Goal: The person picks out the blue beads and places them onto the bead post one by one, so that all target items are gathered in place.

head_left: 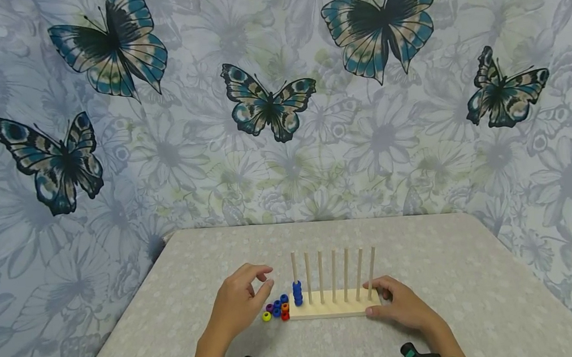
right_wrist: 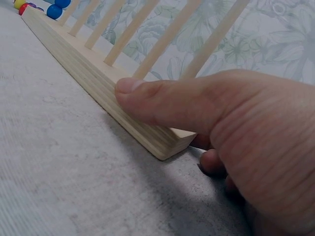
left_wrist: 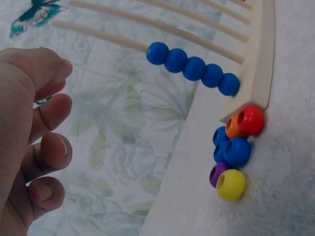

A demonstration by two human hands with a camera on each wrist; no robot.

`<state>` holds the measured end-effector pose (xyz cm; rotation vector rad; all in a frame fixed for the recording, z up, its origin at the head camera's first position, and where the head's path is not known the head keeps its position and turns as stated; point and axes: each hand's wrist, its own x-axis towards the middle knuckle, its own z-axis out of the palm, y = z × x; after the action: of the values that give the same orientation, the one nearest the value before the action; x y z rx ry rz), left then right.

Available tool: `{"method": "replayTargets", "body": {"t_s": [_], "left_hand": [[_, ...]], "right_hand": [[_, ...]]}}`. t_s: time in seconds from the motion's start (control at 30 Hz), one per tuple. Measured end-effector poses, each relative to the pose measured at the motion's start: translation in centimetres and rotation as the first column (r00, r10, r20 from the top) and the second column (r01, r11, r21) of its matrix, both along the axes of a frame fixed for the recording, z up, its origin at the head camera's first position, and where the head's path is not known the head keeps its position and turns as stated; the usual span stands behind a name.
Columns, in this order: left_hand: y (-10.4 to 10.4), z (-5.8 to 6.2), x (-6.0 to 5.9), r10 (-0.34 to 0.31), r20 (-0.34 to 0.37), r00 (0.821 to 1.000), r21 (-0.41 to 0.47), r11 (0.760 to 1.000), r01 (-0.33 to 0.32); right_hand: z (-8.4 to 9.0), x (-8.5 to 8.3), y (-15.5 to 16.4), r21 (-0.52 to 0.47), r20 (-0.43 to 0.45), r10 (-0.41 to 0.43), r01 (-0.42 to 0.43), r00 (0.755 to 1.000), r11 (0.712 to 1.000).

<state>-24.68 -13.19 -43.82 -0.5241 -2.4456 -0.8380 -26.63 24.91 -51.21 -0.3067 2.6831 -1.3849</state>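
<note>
Left hand (head_left: 240, 301) is hovering above the table (head_left: 478, 275) with fingers loosely curled and thumb near the index tip; it is holding nothing. At its 4 o'clock, loose beads (head_left: 276, 308) are lying in a cluster on the cloth: yellow (left_wrist: 231, 185), purple, two blue, orange and red (left_wrist: 251, 120), the red and orange ones touching the left end of the wooden base (head_left: 328, 310).

Right hand (head_left: 404, 307) is gripping the right end of that base, thumb (right_wrist: 162, 101) lying along its top edge and the other fingers curling round the end beneath.

Seven upright pegs are standing in a row on the base. The leftmost peg (head_left: 294, 268) is carrying a stack of five blue beads (head_left: 298, 293) at its foot. The base is sitting near the table's 6 o'clock edge. At 12 o'clock, a butterfly-patterned backdrop (head_left: 269, 100) is hanging behind the table.
</note>
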Motion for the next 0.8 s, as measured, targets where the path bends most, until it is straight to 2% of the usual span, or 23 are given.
{"method": "replayTargets", "body": {"t_s": [0.1,0.3,0.5,0.8], "left_hand": [[-0.4,-0.4,0.0,0.008,0.031,0.999,0.004,1.000,-0.008],[-0.9,-1.2,0.0,-0.021,0.070,0.997,0.051,0.999,0.018],[-1.0,-2.0,-0.3,-0.015,0.104,0.994,0.080,0.997,0.006],[-0.9,-2.5,-0.5,-0.013,0.155,0.988,0.087,0.996,0.000]], "right_hand": [[0.0,0.0,-0.1,-0.004,-0.006,0.005,-0.005,1.000,1.000],[0.0,0.1,-0.2,0.003,0.002,-0.006,0.006,1.000,1.000],[0.1,0.2,-0.2,0.005,0.011,-0.005,0.005,1.000,1.000],[0.3,0.2,-0.2,0.003,0.005,0.001,-0.001,1.000,1.000]]}}
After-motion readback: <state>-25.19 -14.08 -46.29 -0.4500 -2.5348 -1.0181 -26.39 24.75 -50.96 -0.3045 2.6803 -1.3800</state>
